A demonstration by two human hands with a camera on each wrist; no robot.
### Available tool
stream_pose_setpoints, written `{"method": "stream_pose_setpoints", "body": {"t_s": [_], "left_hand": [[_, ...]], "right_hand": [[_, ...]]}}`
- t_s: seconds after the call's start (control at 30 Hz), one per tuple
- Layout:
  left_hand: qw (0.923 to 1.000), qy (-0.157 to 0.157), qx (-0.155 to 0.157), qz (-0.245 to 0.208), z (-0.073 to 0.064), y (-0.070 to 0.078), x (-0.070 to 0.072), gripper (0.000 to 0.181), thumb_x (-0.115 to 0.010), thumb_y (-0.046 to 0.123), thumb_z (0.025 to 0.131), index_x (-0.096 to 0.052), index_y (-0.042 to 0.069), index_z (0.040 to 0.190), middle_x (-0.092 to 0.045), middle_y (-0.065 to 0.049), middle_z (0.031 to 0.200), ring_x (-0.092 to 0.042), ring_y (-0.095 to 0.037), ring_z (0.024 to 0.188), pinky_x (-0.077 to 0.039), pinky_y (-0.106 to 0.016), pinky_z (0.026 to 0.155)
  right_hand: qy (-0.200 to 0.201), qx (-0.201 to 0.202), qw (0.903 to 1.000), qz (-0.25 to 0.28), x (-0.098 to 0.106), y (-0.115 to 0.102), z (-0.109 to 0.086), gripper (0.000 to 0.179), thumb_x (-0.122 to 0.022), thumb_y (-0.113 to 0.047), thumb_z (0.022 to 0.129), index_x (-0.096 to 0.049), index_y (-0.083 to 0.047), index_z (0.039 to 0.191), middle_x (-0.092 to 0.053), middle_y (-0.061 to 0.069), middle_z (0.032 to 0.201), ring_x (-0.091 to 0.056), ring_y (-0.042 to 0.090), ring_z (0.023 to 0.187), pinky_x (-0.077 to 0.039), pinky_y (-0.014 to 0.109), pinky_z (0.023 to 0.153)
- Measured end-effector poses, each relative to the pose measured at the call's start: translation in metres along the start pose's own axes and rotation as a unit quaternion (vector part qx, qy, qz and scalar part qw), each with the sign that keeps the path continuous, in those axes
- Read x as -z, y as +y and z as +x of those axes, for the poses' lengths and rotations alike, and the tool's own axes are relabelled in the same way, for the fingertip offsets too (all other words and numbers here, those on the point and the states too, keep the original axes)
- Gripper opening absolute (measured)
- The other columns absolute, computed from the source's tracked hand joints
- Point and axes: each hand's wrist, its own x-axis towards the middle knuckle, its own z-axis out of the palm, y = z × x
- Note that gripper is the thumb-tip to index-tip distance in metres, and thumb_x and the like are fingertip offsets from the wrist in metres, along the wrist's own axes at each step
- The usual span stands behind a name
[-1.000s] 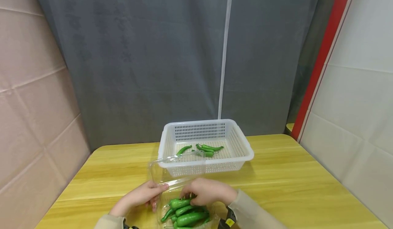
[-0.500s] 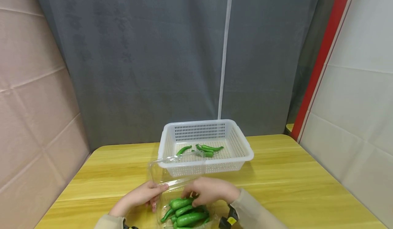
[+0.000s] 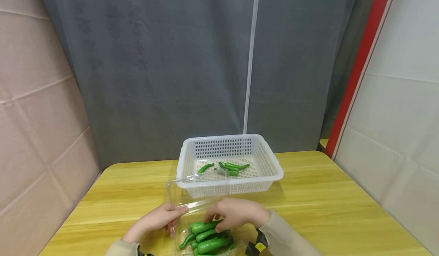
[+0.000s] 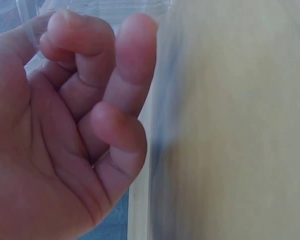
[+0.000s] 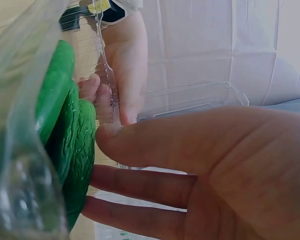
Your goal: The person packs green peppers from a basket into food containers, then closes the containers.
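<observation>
A clear plastic clamshell box (image 3: 180, 220) stands on the table with its lid (image 3: 197, 187) raised, holding several green chili peppers (image 3: 213, 244). My left hand (image 3: 162, 217) pinches the box's left edge near the hinge between thumb and index finger. In the left wrist view the other fingers (image 4: 135, 55) curl loosely, apart from the box. My right hand (image 3: 236, 212) reaches into the box from the right and pinches the topmost pepper (image 3: 199, 227). The right wrist view shows the thumb and fingers at a wrinkled green pepper (image 5: 82, 145); some fingertips are hidden behind it.
Behind the box stands a white perforated plastic basket (image 3: 271, 178) with several green peppers (image 3: 231, 168) inside. The raised lid overlaps its front left corner in the head view. The wooden table (image 3: 319, 202) extends to both sides, and a grey curtain (image 3: 171, 77) hangs behind.
My right hand has shifted slightly to the right, its fingers moving along the topmost pepper, which shows more of its length. The left hand and the box have stayed put.
</observation>
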Motion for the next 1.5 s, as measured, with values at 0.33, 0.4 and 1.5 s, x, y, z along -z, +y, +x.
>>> {"method": "stream_pose_setpoints", "body": {"t_s": [0.33,0.4,1.5], "left_hand": [[1.0000,0.000,0.000,-0.003,-0.001,0.003,0.001,0.069,-0.045,0.040,0.103,-0.042,-0.020,0.068,-0.052,-0.001,0.049,-0.061,-0.018,0.047,-0.032,-0.023,0.041],[1.0000,0.000,-0.001,-0.002,-0.001,0.003,0.001,0.069,-0.045,0.040,0.103,-0.042,-0.020,0.068,-0.052,-0.001,0.049,-0.061,-0.018,0.047,-0.032,-0.023,0.041],[0.9999,0.010,0.001,-0.004,-0.003,0.000,-0.003,0.068,-0.047,0.039,0.102,-0.044,-0.018,0.067,-0.053,-0.002,0.047,-0.061,-0.019,0.046,-0.033,-0.023,0.041]], "right_hand": [[-0.003,-0.003,1.0000,-0.005,0.007,-0.002,-0.003,0.035,-0.072,-0.014,0.084,-0.067,-0.014,0.118,-0.066,-0.012,0.110,-0.061,-0.001,0.093,-0.043,0.009,0.080],[-0.004,-0.004,1.0000,-0.002,0.008,-0.002,-0.004,0.035,-0.072,-0.014,0.084,-0.067,-0.014,0.118,-0.067,-0.011,0.111,-0.061,0.000,0.094,-0.042,0.009,0.080],[-0.032,-0.066,0.9709,0.228,0.137,0.038,-0.052,0.028,-0.062,-0.014,0.096,-0.063,-0.001,0.121,-0.069,0.003,0.110,-0.065,0.020,0.103,-0.051,0.030,0.087]]}}
